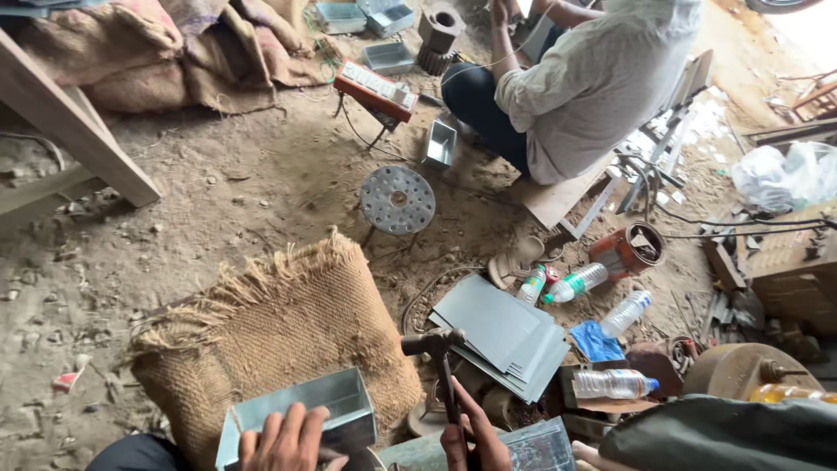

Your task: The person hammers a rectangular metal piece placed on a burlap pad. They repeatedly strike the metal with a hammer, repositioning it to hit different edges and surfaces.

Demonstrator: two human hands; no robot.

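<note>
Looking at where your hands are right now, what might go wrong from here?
The left hand grips the open grey sheet-metal box at its thin rim, so a slip may cut the fingers. The right hand holds the dark metal hammer close beside that grip; a stray swing might hit the other hand. The stack of grey metal sheets lies loose nearby and could slide.

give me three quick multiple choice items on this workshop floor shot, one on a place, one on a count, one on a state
1. Where does the stack of grey metal sheets lie?
A. on the dirt floor, right of the burlap sack
B. on a wooden bench
C. in a tray

2. How many clear plastic bottles show?
A. one
B. four
C. nine

3. What does the left hand do?
A. hangs free
B. grips the open metal box
C. holds a bottle

Answers:
A, the sheets rest on the ground beside the sack.
B, four lie near the sheets.
B, its fingers wrap the box's edge.
</note>
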